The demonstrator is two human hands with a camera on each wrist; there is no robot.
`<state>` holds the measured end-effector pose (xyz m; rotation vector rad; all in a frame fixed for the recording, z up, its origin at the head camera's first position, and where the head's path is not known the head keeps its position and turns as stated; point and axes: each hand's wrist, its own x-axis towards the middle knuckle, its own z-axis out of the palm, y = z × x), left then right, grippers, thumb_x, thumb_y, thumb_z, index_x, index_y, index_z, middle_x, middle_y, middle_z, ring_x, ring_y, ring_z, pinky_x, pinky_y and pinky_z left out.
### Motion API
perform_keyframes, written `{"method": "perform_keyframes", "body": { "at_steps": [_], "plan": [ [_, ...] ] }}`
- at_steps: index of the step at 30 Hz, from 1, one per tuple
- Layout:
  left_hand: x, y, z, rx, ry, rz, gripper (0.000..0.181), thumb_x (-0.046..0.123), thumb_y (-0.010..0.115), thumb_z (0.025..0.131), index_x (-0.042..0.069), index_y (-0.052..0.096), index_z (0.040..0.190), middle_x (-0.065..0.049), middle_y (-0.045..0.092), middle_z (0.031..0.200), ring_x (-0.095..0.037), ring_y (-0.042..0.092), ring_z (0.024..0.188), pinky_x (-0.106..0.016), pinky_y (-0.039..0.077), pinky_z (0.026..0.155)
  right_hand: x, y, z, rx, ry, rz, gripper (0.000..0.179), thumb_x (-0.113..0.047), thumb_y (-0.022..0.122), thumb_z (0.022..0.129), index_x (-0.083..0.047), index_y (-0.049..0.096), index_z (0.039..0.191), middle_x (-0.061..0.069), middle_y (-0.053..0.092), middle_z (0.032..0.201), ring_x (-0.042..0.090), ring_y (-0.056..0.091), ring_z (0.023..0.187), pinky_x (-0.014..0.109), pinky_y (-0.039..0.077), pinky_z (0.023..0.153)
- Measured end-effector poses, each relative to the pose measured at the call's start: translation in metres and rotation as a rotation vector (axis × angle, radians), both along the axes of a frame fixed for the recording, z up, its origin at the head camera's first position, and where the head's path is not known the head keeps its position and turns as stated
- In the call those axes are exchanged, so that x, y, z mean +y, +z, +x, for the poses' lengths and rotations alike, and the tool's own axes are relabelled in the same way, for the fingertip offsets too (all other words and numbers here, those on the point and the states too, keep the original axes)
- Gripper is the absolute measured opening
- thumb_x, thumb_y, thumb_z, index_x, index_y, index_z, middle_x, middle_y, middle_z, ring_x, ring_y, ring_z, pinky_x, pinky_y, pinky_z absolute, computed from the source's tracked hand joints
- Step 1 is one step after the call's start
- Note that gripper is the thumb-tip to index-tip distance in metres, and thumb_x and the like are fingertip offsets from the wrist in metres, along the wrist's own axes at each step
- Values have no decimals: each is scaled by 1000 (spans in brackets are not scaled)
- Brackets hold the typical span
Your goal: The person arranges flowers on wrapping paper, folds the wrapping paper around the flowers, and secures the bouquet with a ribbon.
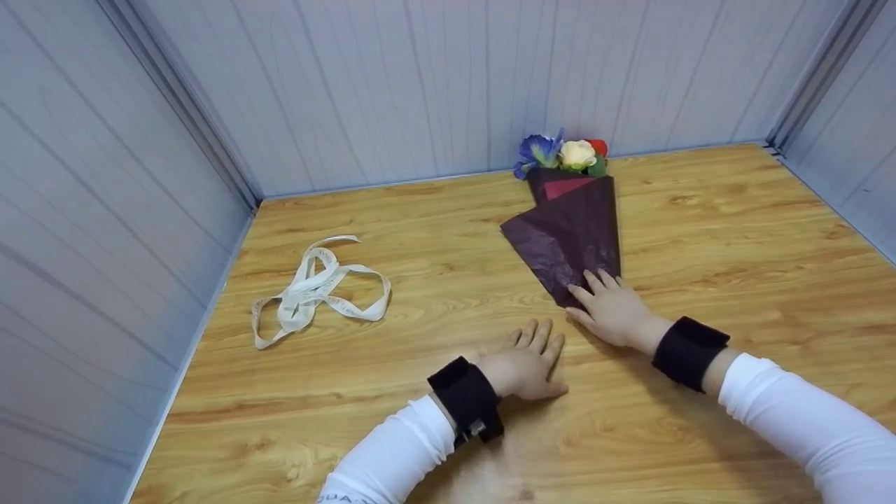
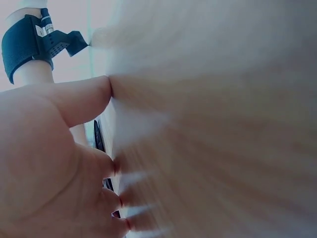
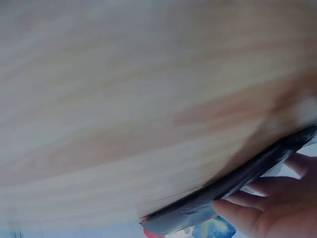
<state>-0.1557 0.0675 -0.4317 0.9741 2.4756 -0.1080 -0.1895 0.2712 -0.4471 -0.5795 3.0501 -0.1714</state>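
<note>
A bouquet wrapped in dark purple paper (image 1: pixel 570 238) lies on the table, its blue flower (image 1: pixel 539 150), cream flower (image 1: pixel 578 155) and red flower (image 1: pixel 598 146) toward the back wall. My right hand (image 1: pixel 616 311) rests on the narrow lower end of the wrap, fingers spread. In the right wrist view those fingers (image 3: pixel 242 210) lie along the dark paper (image 3: pixel 213 196). Left of the bouquet's lower end, my left hand (image 1: pixel 525 364) touches the bare tabletop with fingers spread. The left wrist view has its fingertips (image 2: pixel 113 166) against the wood.
A loosely looped white ribbon (image 1: pixel 308 294) with faint print lies on the left of the wooden table (image 1: pixel 434 245). Pale panel walls (image 1: pixel 392 91) enclose the back and both sides. The flower heads sit close to the back wall.
</note>
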Motion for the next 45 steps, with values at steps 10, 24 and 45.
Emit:
{"method": "perform_keyframes", "body": {
  "at_steps": [10,24,45],
  "plan": [
    [0,0,-1,-34,13,11,82,59,43,100,19,5,161,-6,-5,166,-23,-5,150,-36,5,119,10,7,-9,214,-1,-242,34,-18,49,104,10,65,117,30,60,122,45,53,117,56,42,99],
    [0,2,0,-23,2,48,80,56,44,100,16,9,161,-9,-1,166,-24,-3,150,-37,6,119,12,9,-9,271,30,-367,25,-13,52,103,6,68,107,22,64,113,40,58,106,52,45,93],
    [-71,15,-14,-37,102,294,54,39,47,105,4,49,145,-18,43,150,-33,41,137,-43,31,113,-31,19,24,167,143,-493,29,-15,49,104,2,72,103,19,64,120,36,61,112,52,48,92]
  ]
}}
